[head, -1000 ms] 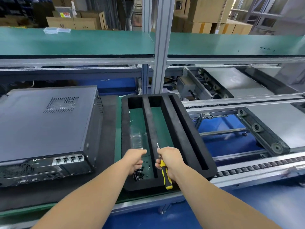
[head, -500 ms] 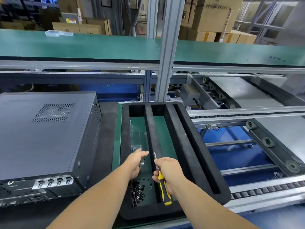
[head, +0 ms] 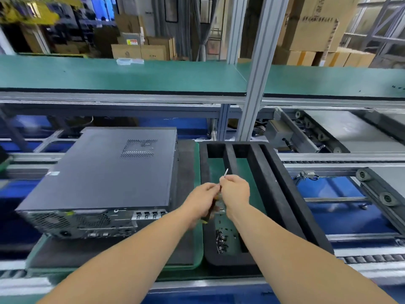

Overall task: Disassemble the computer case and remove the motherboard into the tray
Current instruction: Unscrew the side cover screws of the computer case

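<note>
While its fingers curl round a screwdriver [head: 225,173] whose metal tip pokes up, the right hand [head: 235,191] meets the left hand [head: 205,197], whose blurred grip cannot be told, over the black foam tray [head: 282,200]; the closed computer case [head: 105,172] lies just left, on the mat.

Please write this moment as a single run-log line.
closed dark grey metal computer case on mat | black foam tray: small dark screws | right hand grips yellow-handled screwdriver | left hand touching it
</note>
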